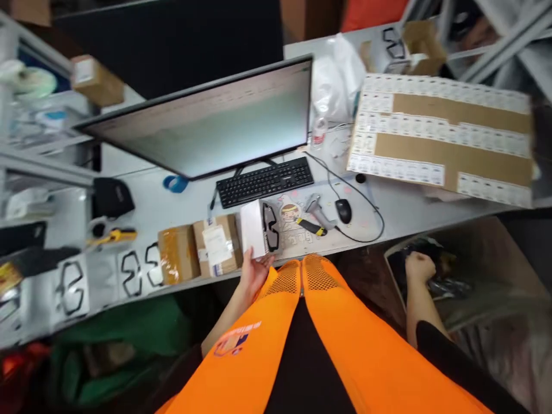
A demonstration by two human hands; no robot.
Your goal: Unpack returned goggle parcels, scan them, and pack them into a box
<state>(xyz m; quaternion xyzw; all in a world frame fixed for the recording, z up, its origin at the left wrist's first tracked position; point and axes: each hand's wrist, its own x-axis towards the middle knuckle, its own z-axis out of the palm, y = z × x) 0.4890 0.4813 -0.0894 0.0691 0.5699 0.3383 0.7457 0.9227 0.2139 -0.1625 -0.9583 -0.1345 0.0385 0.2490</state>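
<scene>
A: From the left, two taped cardboard parcels [219,244] are lying side by side on the desk [153,201], the second just beside your white box [252,227]. On that side you are having little room for sliding.

B: Next, your left hand [255,271] is touching the near end of this box, at the desk's front edge. I am not able to tell whether the fingers are clamping it or only supporting it.

A: In my judgement, you are working well when thumb and fingers are pressing opposite faces and the box is staying level.

B: Right of it, the yellow-and-black utility knife [311,226] and the grey barcode scanner [319,213] are lying close, so lifting is probably giving a cleaner path than dragging. Farther, a black cable [382,221] is looping near the edge.

A: Farthest right, your right hand [420,267] is hanging over the open container [495,253]. Its fingers are looking curled; whether they are holding something, I cannot tell.
</scene>
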